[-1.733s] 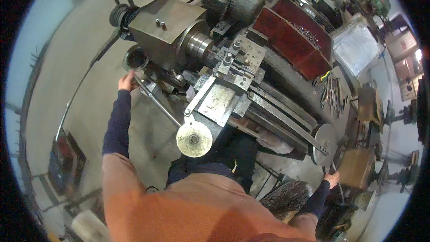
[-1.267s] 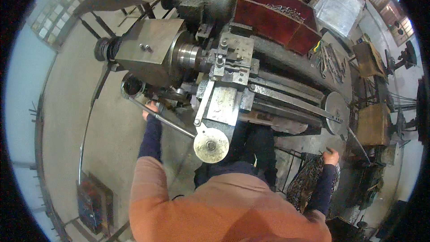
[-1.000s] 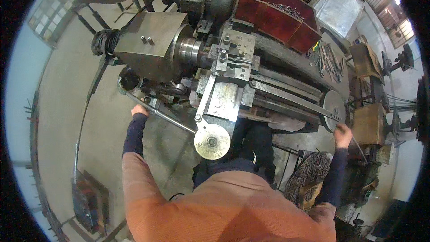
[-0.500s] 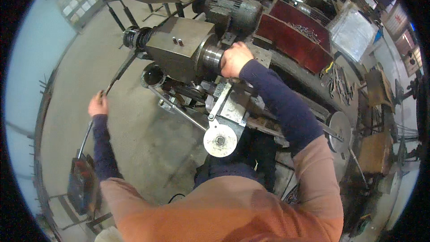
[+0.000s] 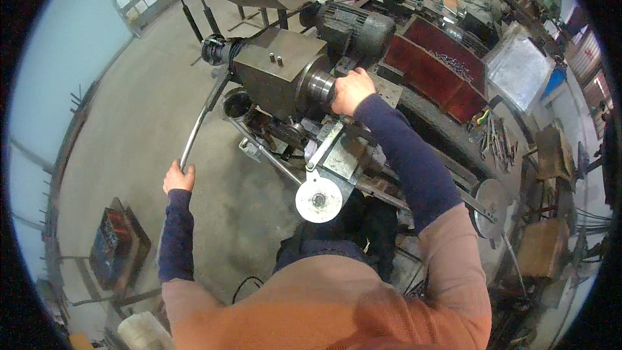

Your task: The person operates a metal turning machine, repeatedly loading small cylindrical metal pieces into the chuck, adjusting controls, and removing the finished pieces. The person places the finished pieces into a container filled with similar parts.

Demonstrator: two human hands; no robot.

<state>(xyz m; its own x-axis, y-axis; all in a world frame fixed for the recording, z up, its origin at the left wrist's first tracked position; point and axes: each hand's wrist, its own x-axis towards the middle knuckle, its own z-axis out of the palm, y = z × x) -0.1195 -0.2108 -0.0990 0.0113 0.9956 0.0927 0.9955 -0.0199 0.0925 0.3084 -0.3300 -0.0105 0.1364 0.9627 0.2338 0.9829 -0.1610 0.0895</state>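
One lever [image 5: 195, 133] — left fingers [image 5: 175, 172] closed around

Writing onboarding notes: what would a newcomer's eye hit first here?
Left of centre, the left hand grips a long metal lever, while the right hand is at the shiny spindle above centre. Then the pale round disc near the middle, and the red bin of small metal pieces, upper right.
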